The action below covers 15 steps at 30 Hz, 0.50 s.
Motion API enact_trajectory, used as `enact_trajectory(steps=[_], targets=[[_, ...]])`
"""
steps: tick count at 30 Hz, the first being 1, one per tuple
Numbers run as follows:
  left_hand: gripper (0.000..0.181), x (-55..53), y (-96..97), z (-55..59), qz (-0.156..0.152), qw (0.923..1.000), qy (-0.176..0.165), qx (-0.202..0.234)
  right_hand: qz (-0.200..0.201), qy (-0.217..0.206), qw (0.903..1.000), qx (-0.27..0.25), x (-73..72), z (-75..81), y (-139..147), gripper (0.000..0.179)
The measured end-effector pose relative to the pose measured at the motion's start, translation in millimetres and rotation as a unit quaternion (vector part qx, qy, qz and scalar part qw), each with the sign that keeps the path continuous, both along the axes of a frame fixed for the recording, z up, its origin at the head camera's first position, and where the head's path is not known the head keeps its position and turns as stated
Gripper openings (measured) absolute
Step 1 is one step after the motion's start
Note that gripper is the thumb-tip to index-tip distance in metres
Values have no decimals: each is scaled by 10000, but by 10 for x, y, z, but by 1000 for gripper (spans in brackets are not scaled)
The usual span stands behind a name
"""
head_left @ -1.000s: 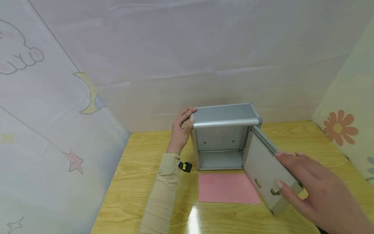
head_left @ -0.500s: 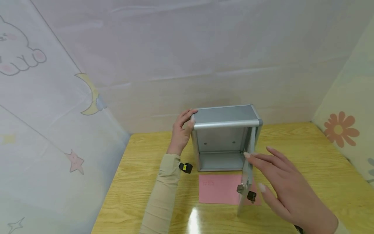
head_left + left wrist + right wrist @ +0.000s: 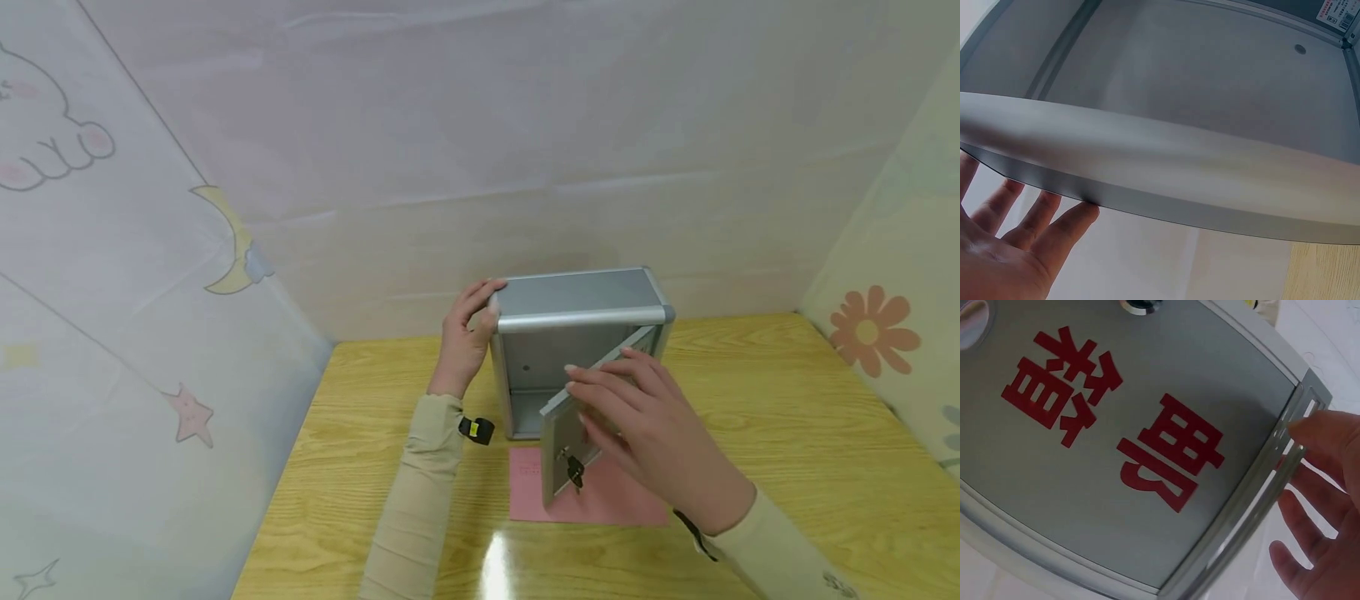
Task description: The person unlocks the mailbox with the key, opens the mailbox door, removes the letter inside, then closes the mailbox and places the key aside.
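A grey metal mailbox [image 3: 581, 292] stands on the wooden table, its front door [image 3: 553, 467] partly swung out on a right-hand hinge. My left hand [image 3: 461, 342] grips the box's upper left corner, thumb at the front edge. With thumb and fingers, my right hand [image 3: 660, 437] pinches the door's slotted top edge, the thumb on the outer face in the right wrist view. Red lettering [image 3: 1172, 444] marks that outer face. Small keys [image 3: 574, 473] hang from the door's lock. Below the door lies a pink envelope [image 3: 622, 500], part of it hidden behind the door and right hand.
Around the box spreads the yellow wood-grain table [image 3: 360, 467]. A pale cloth wall [image 3: 465, 167] rises close behind it, with printed side walls left and right. A black strap [image 3: 476, 430] sits at the left wrist.
The right hand has swung the mailbox door leftward from wide out to partly across the front, so its outer face and keys now show. The left hand stays at the box corner.
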<state>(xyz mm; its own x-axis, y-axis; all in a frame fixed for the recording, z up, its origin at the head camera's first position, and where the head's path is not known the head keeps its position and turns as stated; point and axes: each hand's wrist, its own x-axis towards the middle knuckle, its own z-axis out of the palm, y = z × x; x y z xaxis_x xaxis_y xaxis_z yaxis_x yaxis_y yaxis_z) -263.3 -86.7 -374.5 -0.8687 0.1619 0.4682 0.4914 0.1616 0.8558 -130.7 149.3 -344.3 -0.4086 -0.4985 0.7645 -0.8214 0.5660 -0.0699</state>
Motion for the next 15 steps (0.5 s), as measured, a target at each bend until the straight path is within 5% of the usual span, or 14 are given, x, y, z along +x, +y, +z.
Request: enact_trajectory(steps=[3,8,15], targets=[[44,-4,-2,-3,23,10000,50,-29,-2,33,9999,129,-112,-16,-37,31],[41,-10,3,-9,3,9999,111,-28,-93,-19,9996,274,-269,-51,-86,51],[38,53,19,80,-26,10000,71,-6,-255,62,9989,384,-441,-81,-155,46]])
